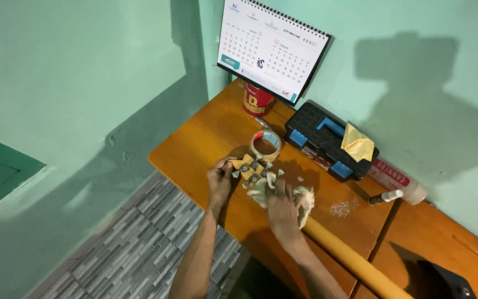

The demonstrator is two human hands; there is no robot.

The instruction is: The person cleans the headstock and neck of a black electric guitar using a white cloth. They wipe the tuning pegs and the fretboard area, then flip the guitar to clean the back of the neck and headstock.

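right hand (284, 207) pressed flat on crumpled whitish cloth (305, 200) just in front of tape roll (265, 145) | left hand (219, 178) pinching wooden block (247, 165) with small grey pieces, beside the roll | risk: pieces may scatter off table (195, 144) edge if block is jolted | black case (327, 141) behind the roll

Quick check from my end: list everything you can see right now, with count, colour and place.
table: one, orange-brown wood, against the green wall
calendar: one, white, leaning on the wall
can: one, red, below the calendar
tape roll: one, clear-tan, mid table
case: one, black with blue latches, right of the tape roll
yellow cloth: one, on the case
tube: one, white, right of the case
wooden block: one, tan with small grey pieces
rag: one, whitish
pole: one, yellow
left hand: touches the wooden block
right hand: on the rag
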